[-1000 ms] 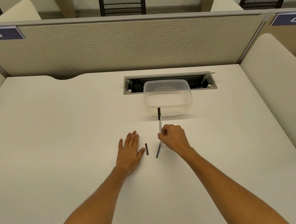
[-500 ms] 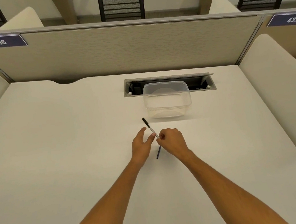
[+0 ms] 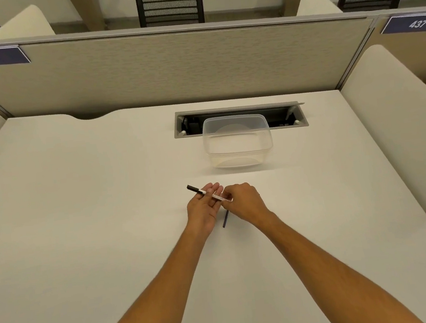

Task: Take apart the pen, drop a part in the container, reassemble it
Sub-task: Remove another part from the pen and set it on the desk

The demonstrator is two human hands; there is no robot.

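Head view has both hands meeting just in front of the person, above the bench. The right hand has its fingers curled round the near end of the pen barrel, pinching it, probably to keep it steady for fitting a part. The left hand lies palm up with fingers fairly straight under the barrel, supporting it rather than clasping it; whether it conceals a small part I cannot tell. The barrel's black tip points up and left, clear of the fingers. A thin dark refill lies on the bench between the wrists, within easy reach. Further off, the clear container stands open-topped beside the cable tray, apparently holding nothing.
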